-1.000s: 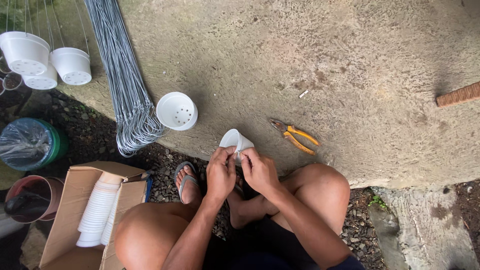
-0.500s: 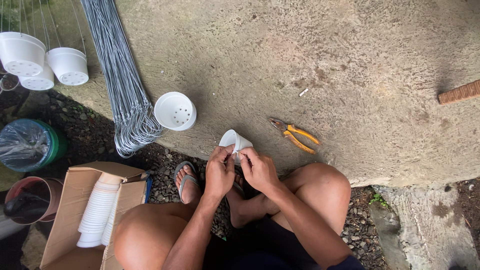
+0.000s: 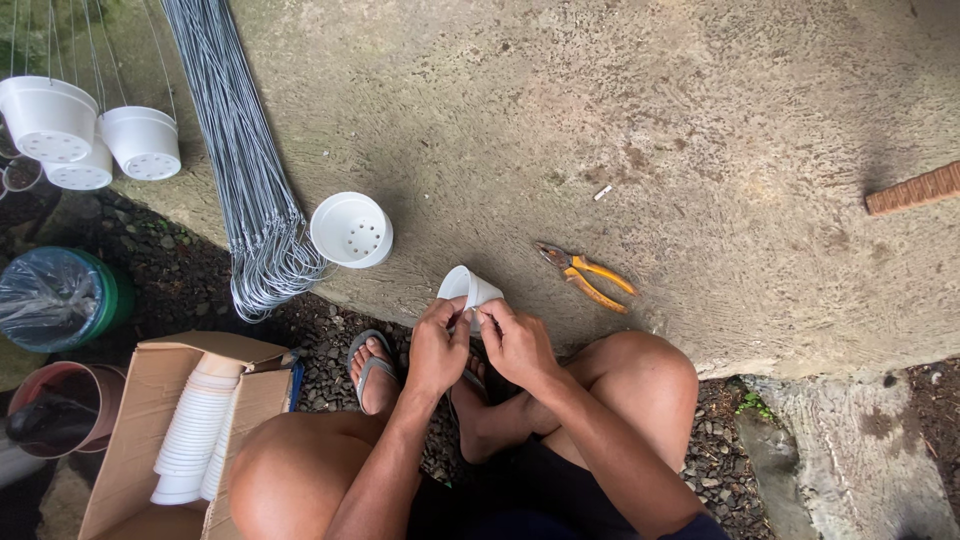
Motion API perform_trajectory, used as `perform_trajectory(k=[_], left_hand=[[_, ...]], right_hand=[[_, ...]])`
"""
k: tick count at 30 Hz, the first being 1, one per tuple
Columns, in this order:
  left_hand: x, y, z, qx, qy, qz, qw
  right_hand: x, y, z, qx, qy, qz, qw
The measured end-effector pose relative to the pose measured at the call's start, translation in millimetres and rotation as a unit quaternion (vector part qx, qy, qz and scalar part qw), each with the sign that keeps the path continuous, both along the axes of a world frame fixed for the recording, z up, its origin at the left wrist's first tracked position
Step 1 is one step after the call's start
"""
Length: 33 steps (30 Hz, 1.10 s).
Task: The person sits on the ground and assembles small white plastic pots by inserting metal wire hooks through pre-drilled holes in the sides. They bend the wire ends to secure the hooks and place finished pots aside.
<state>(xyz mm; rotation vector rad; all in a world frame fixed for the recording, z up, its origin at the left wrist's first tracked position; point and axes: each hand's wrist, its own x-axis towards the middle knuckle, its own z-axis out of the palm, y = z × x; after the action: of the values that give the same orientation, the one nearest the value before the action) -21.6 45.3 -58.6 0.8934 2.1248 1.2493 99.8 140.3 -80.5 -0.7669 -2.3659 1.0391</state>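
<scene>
Above your knees, at the edge of the concrete slab (image 3: 640,120), you hold a small white pot (image 3: 468,288) on its side, mouth pointing up-left and away from you. Your left hand (image 3: 437,350) and right hand (image 3: 515,343) both pinch its base end, fingertips closed on it, equally near; pliers (image 3: 588,277) lie just right

Soft, even daylight; faint diffuse shadows; no glare. Focus sharp centre, wide-angle stretching at edges, corners slightly darker.

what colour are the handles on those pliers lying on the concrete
Yellow-orange handles on the pliers, lying on the concrete slab; the head view shows them clearly.
</scene>
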Motion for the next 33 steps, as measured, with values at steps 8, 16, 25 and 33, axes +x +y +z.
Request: perform_trajectory(k=[8, 16, 25, 33], left_hand=[[4, 1, 7, 0.007, 0.086, -0.029, 0.996], [9, 0, 5, 0.030, 0.118, -0.032, 0.992], [11, -1, -3, 0.049, 0.110, -0.029, 0.992], [12, -1, -3, 0.038, 0.098, -0.048, 0.993]], right_hand=[[0, 0, 0, 0.025, -0.031, -0.002, 0.999], [-1, -5, -6, 0.022, -0.036, -0.004, 0.999], [-5, -8, -8, -0.038, 0.009, -0.040, 0.998], [-3, 0, -8, -0.016, -0.070, 0.014, 0.997]])
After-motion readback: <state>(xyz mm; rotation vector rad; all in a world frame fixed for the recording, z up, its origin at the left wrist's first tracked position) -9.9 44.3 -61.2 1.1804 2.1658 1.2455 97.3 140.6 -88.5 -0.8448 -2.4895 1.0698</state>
